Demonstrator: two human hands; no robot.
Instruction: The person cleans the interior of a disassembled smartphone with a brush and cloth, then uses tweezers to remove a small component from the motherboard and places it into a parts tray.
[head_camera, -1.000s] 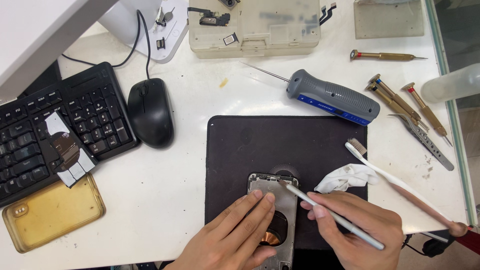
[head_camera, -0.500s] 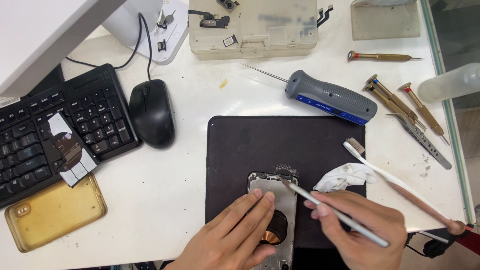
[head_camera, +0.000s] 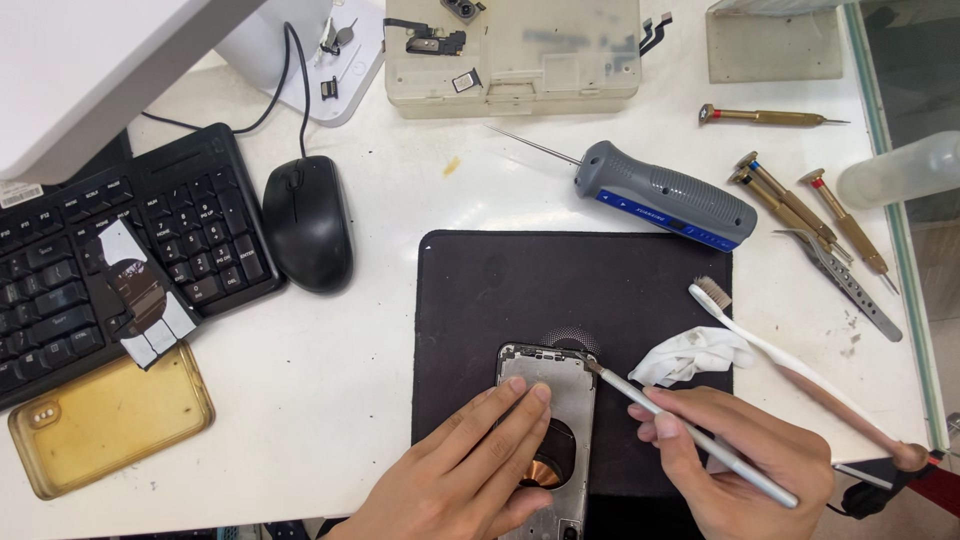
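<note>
An opened phone housing (head_camera: 548, 372) lies on a black work mat (head_camera: 570, 290), metal frame up, with a round copper coil showing. My left hand (head_camera: 470, 470) presses flat on it, fingertips near its top edge. My right hand (head_camera: 745, 465) grips a thin silver tool (head_camera: 690, 432) like a pen. The tool's tip touches the housing's top right corner. A crumpled white wipe (head_camera: 690, 355) lies just right of the tip.
A white toothbrush (head_camera: 790, 365) lies across the mat's right edge. A grey-handled driver (head_camera: 665, 195), brass screwdrivers (head_camera: 800, 200) and tweezers (head_camera: 845, 285) sit to the right. A mouse (head_camera: 307, 222), keyboard (head_camera: 110, 260), yellow phone case (head_camera: 105, 420) and parts box (head_camera: 510, 55) are around.
Both hands stay on the housing. The tool's tip has shifted only slightly at the top right corner.
</note>
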